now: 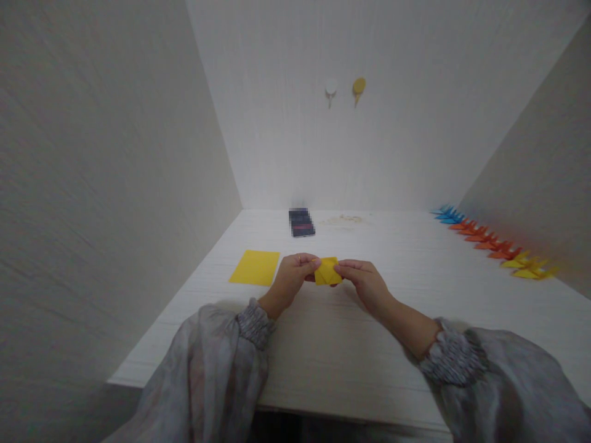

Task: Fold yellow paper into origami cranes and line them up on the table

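Nearby folded paper [328, 271]: sheet [255, 267]; phone [301, 223]; cranes [496, 245]

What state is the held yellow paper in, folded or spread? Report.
Folded: the yellow paper shows overlapping flaps, unlike the flat sheet beside it.

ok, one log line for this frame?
left hand: pinching folded yellow paper | right hand: pinching same paper | nearby: flat yellow sheet left, row of folded paper figures far right
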`<state>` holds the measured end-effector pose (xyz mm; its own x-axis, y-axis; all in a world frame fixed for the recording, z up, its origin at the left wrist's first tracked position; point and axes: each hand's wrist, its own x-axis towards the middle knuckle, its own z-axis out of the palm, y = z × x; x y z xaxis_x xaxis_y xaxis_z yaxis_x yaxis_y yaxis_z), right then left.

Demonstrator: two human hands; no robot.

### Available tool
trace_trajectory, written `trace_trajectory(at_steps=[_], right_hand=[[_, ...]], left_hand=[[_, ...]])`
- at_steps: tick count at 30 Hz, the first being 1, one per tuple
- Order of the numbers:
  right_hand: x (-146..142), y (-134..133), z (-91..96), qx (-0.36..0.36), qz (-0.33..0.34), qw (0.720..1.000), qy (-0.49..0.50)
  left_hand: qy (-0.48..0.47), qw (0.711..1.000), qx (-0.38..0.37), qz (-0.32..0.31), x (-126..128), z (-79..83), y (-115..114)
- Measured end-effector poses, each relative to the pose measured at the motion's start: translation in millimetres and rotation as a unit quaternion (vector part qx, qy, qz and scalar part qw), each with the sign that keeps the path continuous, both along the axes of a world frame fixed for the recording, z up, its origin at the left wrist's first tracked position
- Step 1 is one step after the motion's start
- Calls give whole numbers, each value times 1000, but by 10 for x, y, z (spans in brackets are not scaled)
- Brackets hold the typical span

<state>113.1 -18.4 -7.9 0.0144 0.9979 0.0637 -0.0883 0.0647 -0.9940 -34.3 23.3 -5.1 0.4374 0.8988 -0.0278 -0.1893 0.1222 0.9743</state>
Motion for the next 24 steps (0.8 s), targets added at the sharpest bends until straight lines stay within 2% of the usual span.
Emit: trace_trajectory(at_steps=[8, 17, 24], right_hand=[[60, 19, -60, 37, 28, 998, -50], [51, 50, -98, 20, 21, 998, -53], [70, 74, -170, -9, 41, 999, -12]], left_hand=[[23, 1000, 9, 12, -6, 20, -13], [43, 999, 19, 17, 5, 8, -8], [101, 994, -5, -42, 7, -4, -11]])
